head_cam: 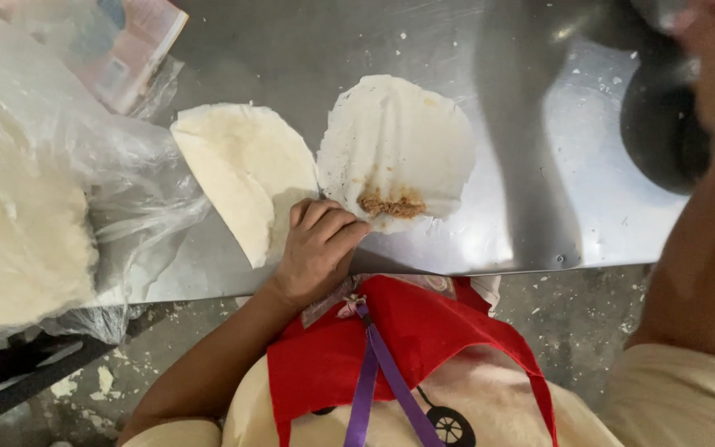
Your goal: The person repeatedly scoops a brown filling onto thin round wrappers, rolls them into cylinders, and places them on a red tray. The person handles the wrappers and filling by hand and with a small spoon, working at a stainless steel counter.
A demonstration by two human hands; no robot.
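One wrapper (396, 141) at left grip (318, 248).

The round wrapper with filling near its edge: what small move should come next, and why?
Probably fold the near edge of the round wrapper over the brown filling. The left hand pinches that edge beside the filling, and the wrapper lies flat and open.

left hand (318, 248) pinching filled wrapper (397, 149), steel table (539, 207)
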